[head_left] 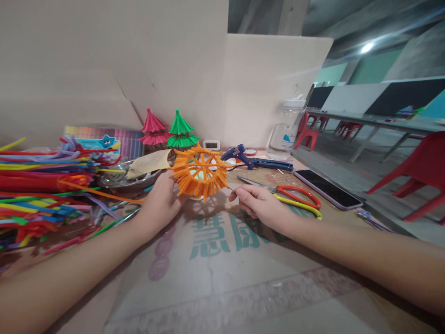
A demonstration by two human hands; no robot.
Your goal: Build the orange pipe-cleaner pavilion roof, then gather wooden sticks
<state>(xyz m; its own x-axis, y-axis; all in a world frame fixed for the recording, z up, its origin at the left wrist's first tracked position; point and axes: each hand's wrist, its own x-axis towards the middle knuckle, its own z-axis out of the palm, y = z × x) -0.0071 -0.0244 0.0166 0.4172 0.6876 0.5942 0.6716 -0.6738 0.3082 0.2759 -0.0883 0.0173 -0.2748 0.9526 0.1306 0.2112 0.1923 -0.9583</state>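
Dim overall; a lamp (366,47) flares in streaks beyond the right hand (260,203), soft shadow below that hand, outer edges stretched

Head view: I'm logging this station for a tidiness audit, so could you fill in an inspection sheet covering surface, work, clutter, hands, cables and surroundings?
Surface: sheet with green printed characters lies below the hands.
Work: orange fuzzy ring with spokes, held up off the sheet.
Clutter: heaped pipe cleaners at left; scissors, blue glue gun and phone towards the right.
Hands: left hand holds the ring's left edge; right hand pinches something thin near its right side.
Cables: none clearly made out.
Surroundings: red chair and long table beyond, at right.
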